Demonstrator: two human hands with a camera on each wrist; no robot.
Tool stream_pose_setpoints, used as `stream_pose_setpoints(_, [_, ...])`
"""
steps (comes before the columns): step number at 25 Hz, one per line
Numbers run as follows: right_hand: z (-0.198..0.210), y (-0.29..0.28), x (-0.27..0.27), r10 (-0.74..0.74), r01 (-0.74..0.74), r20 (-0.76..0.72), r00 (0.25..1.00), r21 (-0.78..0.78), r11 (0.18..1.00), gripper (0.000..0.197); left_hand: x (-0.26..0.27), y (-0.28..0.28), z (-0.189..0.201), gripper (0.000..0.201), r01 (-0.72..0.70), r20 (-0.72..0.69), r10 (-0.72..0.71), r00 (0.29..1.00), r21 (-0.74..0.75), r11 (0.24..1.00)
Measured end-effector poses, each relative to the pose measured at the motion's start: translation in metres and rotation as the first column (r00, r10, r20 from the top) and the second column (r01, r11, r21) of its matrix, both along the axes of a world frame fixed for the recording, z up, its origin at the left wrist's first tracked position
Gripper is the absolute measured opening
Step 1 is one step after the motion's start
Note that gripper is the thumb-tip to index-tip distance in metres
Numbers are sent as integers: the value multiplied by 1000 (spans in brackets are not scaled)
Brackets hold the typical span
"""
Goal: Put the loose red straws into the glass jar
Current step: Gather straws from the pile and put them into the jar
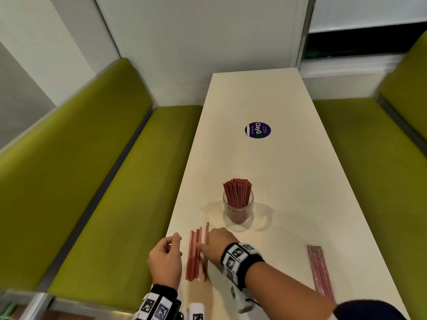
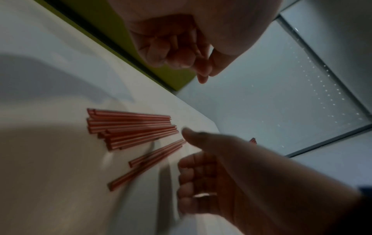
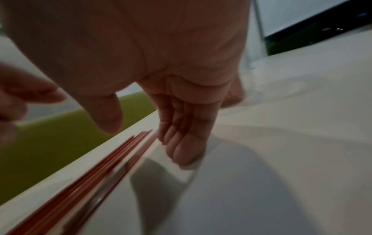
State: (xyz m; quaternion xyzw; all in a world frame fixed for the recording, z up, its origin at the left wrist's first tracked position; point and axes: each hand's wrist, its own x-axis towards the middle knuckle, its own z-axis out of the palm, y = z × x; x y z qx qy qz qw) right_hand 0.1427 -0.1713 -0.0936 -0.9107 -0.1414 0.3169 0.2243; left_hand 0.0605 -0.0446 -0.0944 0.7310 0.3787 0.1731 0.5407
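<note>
Several loose red straws [image 1: 196,255] lie side by side near the table's left edge. Behind them stands the glass jar [image 1: 238,211], holding a thick bunch of upright red straws. My right hand [image 1: 204,247] reaches across from the right. Its straight fingers [image 3: 185,143] press down on the table against the right side of the loose straws [image 3: 100,171]. My left hand [image 1: 174,242] hovers just left of the straws [image 2: 130,127], its fingers [image 2: 177,54] loosely curled and holding nothing.
A flat clear packet of red straws [image 1: 320,271] lies at the front right of the white table [image 1: 288,181]. A round purple sticker [image 1: 257,130] sits farther back. Green benches [image 1: 104,181] run along both sides.
</note>
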Motion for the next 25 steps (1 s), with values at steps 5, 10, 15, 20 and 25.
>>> stream_pose_setpoints(5, [6, 50, -7, 205, -183, 79, 976, -230, 956, 50, -8, 6, -1, 24, -43, 24, 43, 999, -3, 999])
stream_pose_setpoints(10, [6, 59, -9, 233, -207, 50, 971, -309, 928, 30, -17, 12, -12, 25, -52, 1, 52, 999, -27, 998])
stream_pose_setpoints(15, [1, 57, -6, 219, -193, 49, 975, -312, 930, 32, -23, 13, -18, 24, -36, -42, 35, 998, -40, 999])
stream_pose_setpoints(20, [-6, 55, -9, 79, -78, -6, 997, -246, 966, 33, -22, 15, -21, 24, 29, -69, -31, 997, -37, 999])
stream_pose_setpoints(25, [4, 26, -3, 117, -114, -80, 990, 49, 992, 15, -16, 16, -24, 31, 54, -124, -94, 988, -297, 953])
